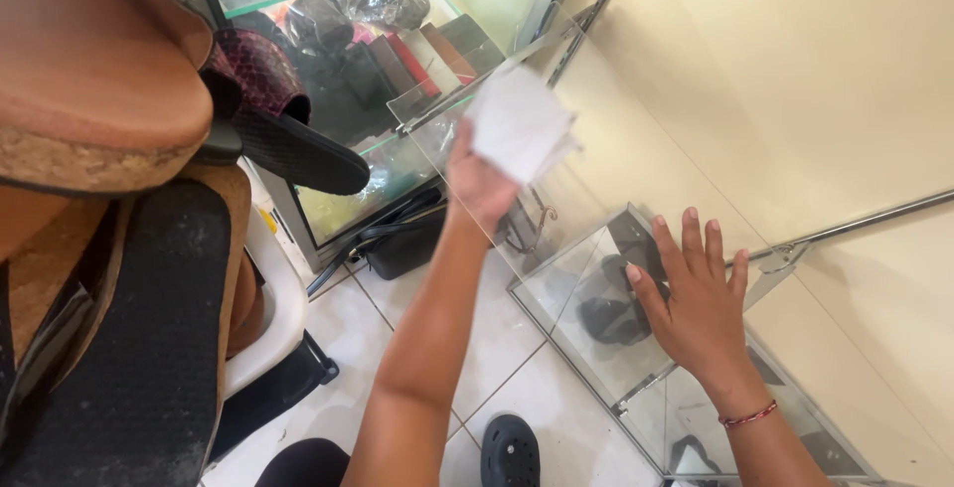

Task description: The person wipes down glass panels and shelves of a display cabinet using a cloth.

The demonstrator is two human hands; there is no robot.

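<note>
Glass shelf (596, 159) against cream wall (795, 70), centre frame; left hand (482, 179) gripping white cloth (519, 127) on it, right hand (696, 303) spread open, flat on lower glass shelf (566, 293).

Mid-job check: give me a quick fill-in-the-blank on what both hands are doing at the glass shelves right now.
1. The left hand presses a crumpled white ____ against the upper glass shelf.
2. The right hand rests flat, with fingers ____, on the lower glass shelf.
3. The right wrist wears a thin ____ bracelet.
4. On the tiled floor below, between the arms, shows a black ____.

Missing words: cloth; spread; red; shoe
</note>
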